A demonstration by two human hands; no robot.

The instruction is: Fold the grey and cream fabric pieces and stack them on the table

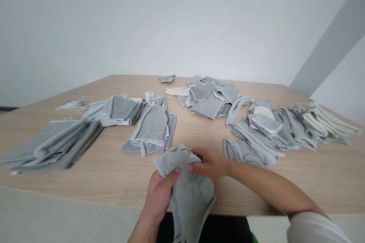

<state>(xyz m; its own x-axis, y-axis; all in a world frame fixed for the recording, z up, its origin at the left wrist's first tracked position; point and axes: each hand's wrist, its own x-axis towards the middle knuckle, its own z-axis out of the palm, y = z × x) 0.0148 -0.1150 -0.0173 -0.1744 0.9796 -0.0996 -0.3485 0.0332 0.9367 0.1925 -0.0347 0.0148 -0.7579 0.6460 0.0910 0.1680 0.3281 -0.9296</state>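
A grey piece of fabric (189, 193) with pale edges hangs over the near table edge, held up by both hands. My left hand (161, 191) grips it on the left side, thumb on top and the other fingers hidden behind the cloth. On the upper right, my right hand (209, 164) pinches the same fabric with the thumb in front and the fingers partly behind. Just beyond it lies a stack of grey cut panels (151, 127) with whitish edges.
Folded grey fabric (62, 142) lies at the left, with white lint (73, 104) behind it. A loose pile of grey pieces (209, 98) sits at the back middle. Rolled and folded pieces (256, 136) and cream-edged strips (322, 117) spread across the right of the wooden table (119, 182).
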